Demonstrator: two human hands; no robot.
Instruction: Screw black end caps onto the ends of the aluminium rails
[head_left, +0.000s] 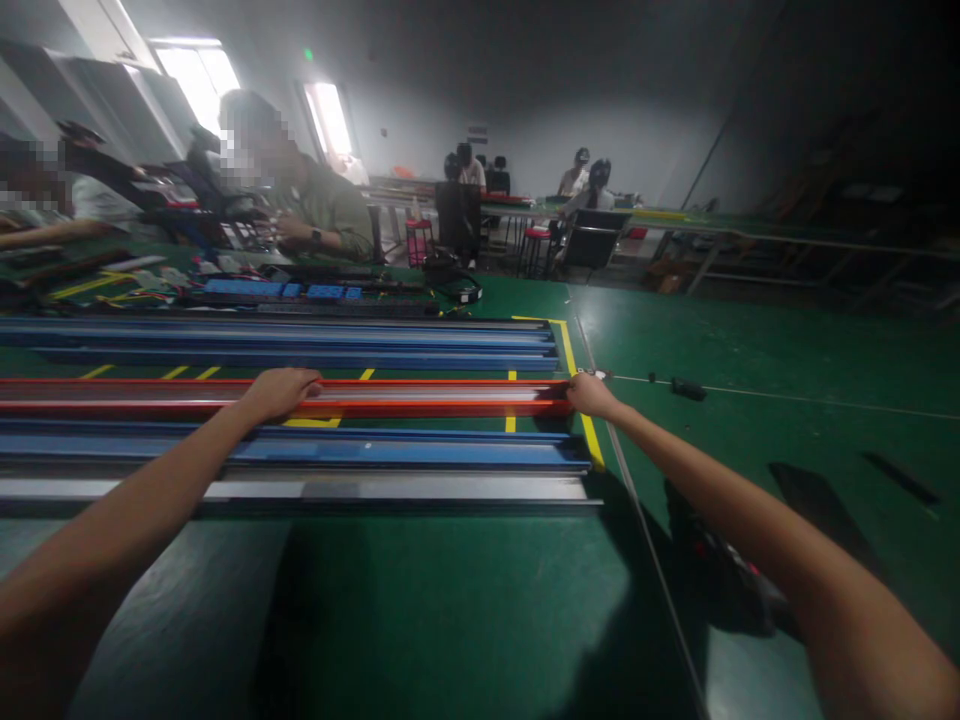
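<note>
A long red metal channel profile lies crosswise on the green table, running out of view at the left. My left hand is closed over it partway along, fingers curled on its far edge. At its right end my right hand grips the tip, with the fingertips partly hidden. Beyond the red profile rest several blue profiles. On the near side lie another blue profile and a silver one, parallel to it.
Yellow tape marks outline an area on the green table. Blue connector blocks and wires lie at the back left, where a person sits opposite. Small black pieces lie to the right; a dark object sits under my right arm.
</note>
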